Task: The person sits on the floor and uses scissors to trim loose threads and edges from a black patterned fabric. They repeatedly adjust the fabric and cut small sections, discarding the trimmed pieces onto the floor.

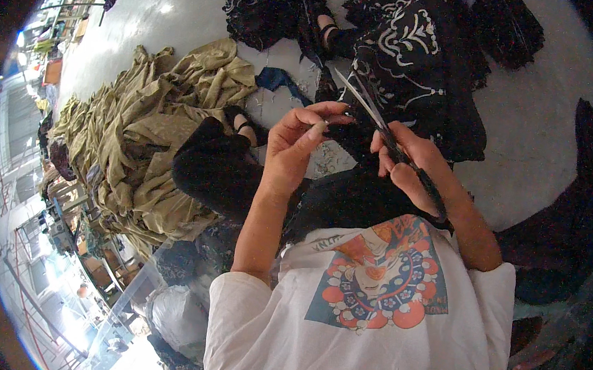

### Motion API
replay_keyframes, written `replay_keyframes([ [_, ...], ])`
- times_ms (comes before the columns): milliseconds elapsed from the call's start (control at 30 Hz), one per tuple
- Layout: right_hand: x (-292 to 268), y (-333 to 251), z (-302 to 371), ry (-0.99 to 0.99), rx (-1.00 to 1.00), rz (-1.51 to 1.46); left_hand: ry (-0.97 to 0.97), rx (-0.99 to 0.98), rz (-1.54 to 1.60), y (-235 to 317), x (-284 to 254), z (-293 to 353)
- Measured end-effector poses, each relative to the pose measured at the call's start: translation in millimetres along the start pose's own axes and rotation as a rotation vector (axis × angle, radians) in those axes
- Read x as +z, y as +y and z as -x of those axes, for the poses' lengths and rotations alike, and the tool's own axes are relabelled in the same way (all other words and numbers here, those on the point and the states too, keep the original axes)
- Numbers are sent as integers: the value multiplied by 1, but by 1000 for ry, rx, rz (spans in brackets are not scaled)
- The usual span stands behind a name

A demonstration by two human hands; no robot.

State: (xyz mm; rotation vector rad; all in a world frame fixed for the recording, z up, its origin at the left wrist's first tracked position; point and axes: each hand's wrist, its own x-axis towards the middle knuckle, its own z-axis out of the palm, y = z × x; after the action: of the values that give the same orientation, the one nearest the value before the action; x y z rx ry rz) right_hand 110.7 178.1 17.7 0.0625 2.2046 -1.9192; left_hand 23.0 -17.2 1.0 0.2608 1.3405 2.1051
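Observation:
My right hand (413,167) grips a pair of scissors (366,102) with black handles. Their metal blades point up and to the left, slightly parted, over black fabric with a silvery white pattern (406,38). To the left of the blades, my left hand (296,138) has its thumb and fingers brought together in a pinch. Whatever lies between those fingertips is too small to make out against the dark cloth behind. The patterned fabric spreads across my lap and the floor in front of me.
A big heap of olive-green cloth (156,127) lies to my left. Dark fabric bundles (264,11) rest ahead on the grey floor (164,11), near a blue scrap (280,81) and thread bits. Clear plastic bags (179,314) stand at lower left; dark cloth (562,224) lies at right.

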Motion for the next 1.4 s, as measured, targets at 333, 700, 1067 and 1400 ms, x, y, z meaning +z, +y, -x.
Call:
replay_keyframes([
  [333,14,16,9,-126,-6,168,9,29,-63,23,-9,-2],
  [700,14,7,-3,66,106,-266,29,72,-306,25,-9,1],
  [1067,21,-14,-43,178,-385,97,140,-105,-574,39,11,11],
  [1400,-1,-12,-38,175,-213,-47,61,41,-773,18,-3,4],
])
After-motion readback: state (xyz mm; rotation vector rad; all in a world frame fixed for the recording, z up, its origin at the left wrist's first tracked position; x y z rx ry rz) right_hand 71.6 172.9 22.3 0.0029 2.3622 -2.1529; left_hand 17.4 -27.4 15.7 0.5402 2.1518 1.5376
